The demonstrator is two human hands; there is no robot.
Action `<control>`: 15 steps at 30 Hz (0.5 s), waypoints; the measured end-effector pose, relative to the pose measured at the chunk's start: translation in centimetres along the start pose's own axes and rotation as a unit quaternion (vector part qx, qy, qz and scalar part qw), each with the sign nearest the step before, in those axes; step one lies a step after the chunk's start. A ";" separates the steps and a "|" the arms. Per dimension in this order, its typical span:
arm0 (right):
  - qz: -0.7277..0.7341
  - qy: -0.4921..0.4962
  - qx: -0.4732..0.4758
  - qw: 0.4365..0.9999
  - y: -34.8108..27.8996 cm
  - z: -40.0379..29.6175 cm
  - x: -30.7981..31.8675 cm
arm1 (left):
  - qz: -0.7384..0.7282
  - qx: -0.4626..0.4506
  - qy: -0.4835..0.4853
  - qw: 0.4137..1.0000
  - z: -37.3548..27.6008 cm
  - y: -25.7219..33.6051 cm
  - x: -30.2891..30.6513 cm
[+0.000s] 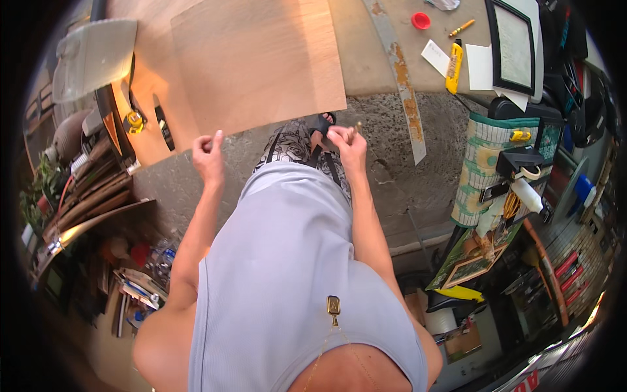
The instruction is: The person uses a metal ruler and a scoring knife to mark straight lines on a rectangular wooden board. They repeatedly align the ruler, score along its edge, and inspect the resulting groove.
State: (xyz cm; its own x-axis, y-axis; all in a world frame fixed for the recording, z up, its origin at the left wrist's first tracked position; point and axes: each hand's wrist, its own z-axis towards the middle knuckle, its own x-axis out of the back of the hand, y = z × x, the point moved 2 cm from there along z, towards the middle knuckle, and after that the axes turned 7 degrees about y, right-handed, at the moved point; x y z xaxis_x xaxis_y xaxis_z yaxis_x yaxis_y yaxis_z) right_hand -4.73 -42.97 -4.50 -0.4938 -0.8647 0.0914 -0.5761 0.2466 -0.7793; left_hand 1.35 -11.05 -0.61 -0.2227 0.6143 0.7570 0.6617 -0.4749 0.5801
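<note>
My right hand [349, 144] is pinched on a small, thin brownish stub [358, 127], perhaps a short pencil; its kind is too small to settle. My left hand [208, 156] is raised with curled fingers and the thumb on top, and nothing shows in it. Just beyond both hands lies a thin plywood sheet [254, 63]. To its left are a yellow tape measure [133, 121] and a black utility knife [164, 122] on a wooden board [147, 147]. Right of the sheet, a rust-stained metal straightedge [404, 83] reaches toward me.
A yellow utility knife [454, 66], a red plastic cap [420, 20], a short yellow stick [461, 28] and a black picture frame [530, 49] lie at far right. A cloth-covered stand [470, 166] carries small items. Stacked wood pieces [93, 181] stand at left, with a translucent plastic bin [98, 59] beyond.
</note>
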 end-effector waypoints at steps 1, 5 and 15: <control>0.036 -0.019 0.002 0.999 0.4 0.5 -0.7 | -0.020 0.041 0.051 0.998 0.1 -1.9 0.5; 0.143 -0.073 -0.035 0.986 1.9 1.5 -2.5 | -0.145 0.267 0.070 0.950 -1.6 -5.4 1.1; 0.200 -0.086 0.006 0.976 2.7 2.0 -3.3 | -0.511 0.347 -0.028 0.786 -2.1 -8.6 -4.8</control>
State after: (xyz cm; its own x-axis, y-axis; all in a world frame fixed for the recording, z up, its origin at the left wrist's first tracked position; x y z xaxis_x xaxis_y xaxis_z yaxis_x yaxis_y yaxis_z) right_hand -3.37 -40.28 -8.16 -0.5608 -0.7610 -0.3263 -0.3518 0.5758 -0.7380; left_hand -4.77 -11.23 -8.67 -0.8729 0.4873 -0.0234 0.3930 0.7309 0.5580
